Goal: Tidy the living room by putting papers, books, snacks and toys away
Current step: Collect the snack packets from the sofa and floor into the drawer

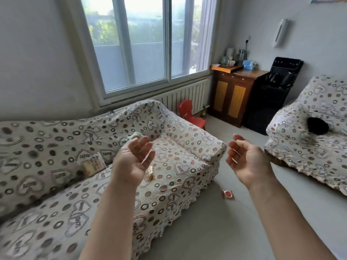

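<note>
Snacks were left scattered, a red packet (228, 194) on the floor (216, 231) and another (93, 164) on the sofa (178, 166) (blurred), while left hand (133, 162) and right hand (246, 162) were held wide and empty, seemingly readied for gathering.

So there's a long sofa under a cream cover printed with hearts and rings (178, 152) below the big white-framed window (146, 44). A small red plastic kid's chair (189, 114) sits by the white radiator (187, 95), next to a dark wooden cabinet with yellow door panels (231, 98) holding cups and jars.
</note>
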The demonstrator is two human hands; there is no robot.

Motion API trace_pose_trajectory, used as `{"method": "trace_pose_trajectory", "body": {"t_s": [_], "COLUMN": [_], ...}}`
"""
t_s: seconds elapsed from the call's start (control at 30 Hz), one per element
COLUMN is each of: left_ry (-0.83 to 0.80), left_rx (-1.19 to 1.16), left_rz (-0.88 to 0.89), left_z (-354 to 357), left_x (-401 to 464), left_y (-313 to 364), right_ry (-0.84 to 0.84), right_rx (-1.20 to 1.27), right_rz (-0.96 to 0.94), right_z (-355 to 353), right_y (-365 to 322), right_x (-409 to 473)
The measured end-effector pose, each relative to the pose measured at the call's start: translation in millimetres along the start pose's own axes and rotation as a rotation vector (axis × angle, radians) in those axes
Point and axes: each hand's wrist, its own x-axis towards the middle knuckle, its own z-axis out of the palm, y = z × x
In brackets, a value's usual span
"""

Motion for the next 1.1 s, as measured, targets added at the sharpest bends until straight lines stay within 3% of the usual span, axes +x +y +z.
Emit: {"method": "trace_pose_trajectory", "body": {"t_s": [0.47,0.7,1.1], "left_ry": [0.362,0.459,0.543], "left_rx": [-0.14,-0.198,-0.204], "left_rz": [0.232,0.273,0.152], "left_z": [-227,-313,-341], "left_x": [-50,-65,1], "left_y": [157,195,188], "right_ry": [-0.314,-0.403,-0.352], "right_rx": [-0.089,-0.126,-0.175], "right_rz": [0.281,0.377,0.435], "right_z": [197,261,294], "right_y": [163,234,290], "right_x": [-69,-98,-44]}}
